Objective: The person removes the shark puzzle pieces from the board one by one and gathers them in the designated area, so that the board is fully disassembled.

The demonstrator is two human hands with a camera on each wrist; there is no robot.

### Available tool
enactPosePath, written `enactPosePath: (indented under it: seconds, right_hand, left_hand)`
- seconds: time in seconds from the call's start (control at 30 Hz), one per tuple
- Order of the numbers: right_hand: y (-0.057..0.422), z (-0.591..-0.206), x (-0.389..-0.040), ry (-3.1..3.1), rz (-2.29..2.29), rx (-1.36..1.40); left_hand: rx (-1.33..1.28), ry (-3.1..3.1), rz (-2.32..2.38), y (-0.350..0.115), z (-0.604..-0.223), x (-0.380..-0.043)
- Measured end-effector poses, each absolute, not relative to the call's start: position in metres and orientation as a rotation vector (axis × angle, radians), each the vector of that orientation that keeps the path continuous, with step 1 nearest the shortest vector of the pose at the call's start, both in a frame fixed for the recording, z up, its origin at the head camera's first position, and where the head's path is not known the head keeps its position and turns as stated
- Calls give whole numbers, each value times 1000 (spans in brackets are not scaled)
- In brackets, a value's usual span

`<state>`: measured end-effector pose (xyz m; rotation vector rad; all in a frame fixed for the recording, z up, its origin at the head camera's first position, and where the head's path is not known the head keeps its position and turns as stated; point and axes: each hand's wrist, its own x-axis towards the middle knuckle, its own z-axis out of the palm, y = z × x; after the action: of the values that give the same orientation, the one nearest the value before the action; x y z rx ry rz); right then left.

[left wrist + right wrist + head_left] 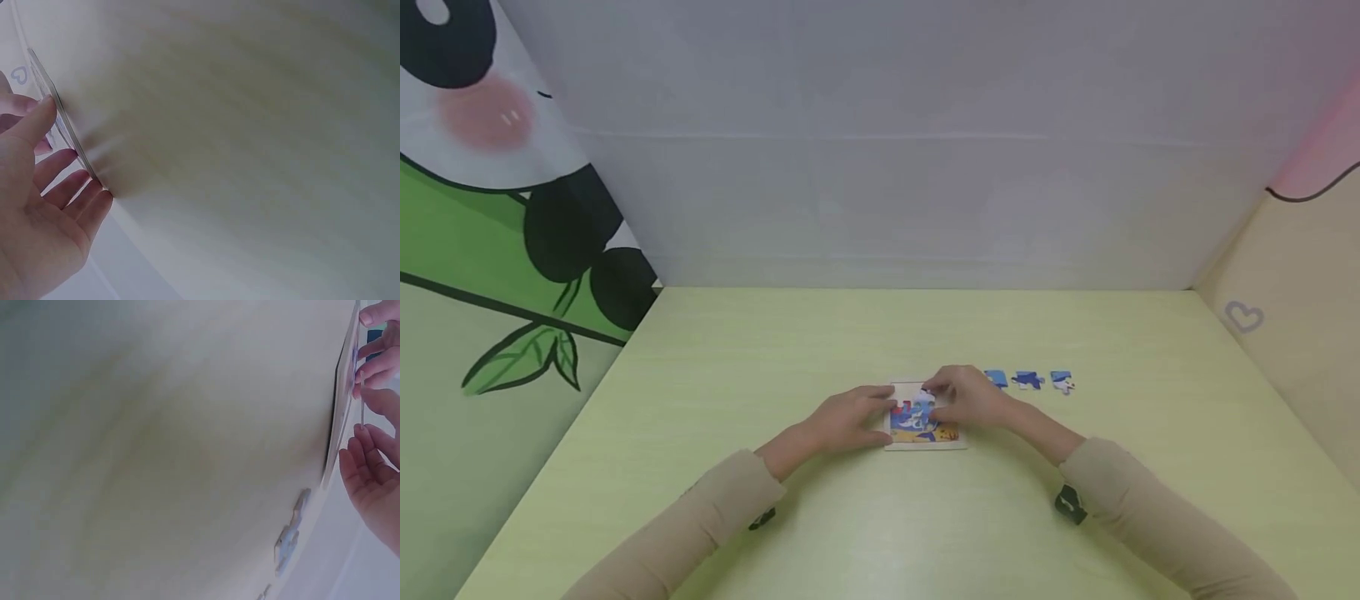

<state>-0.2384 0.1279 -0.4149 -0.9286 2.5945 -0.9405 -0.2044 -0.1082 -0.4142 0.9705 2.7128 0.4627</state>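
A small square jigsaw puzzle board [925,447] with a pale rim lies on the table, partly filled with a blue, white and yellow sea picture. My left hand [848,419] rests along its left edge, thumb near the front corner and fingers farther back, fairly straight. Over the board's right part, my right hand [976,397] pinches a puzzle piece [362,406] between thumb and fingertips. The right wrist view shows this piece edge-on, raised a little above the board. From the head camera, the right fingers cover part of the picture.
Right of the board lie loose pieces in a row: a light blue piece [996,378], a dark blue piece [1028,380] and a blue-and-white piece [1062,382]. A pale wall [925,208] stands behind the yellow table [880,533], with painted panels at both sides.
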Motion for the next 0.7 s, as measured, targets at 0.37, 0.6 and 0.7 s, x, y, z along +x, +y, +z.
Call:
enactPosePath:
  seconds: [0.37, 0.6, 0.7]
  right_hand:
    - [160, -401, -240, 2682, -969, -973]
    - [199, -399, -240, 2734, -944, -925]
    - [215, -398, -237, 2753, -933, -883]
  left_hand:
    - [982, 2725, 494, -108, -416, -204]
    - [945, 2732, 480, -110, -417, -204]
    - [933, 2734, 485, -112, -418, -204]
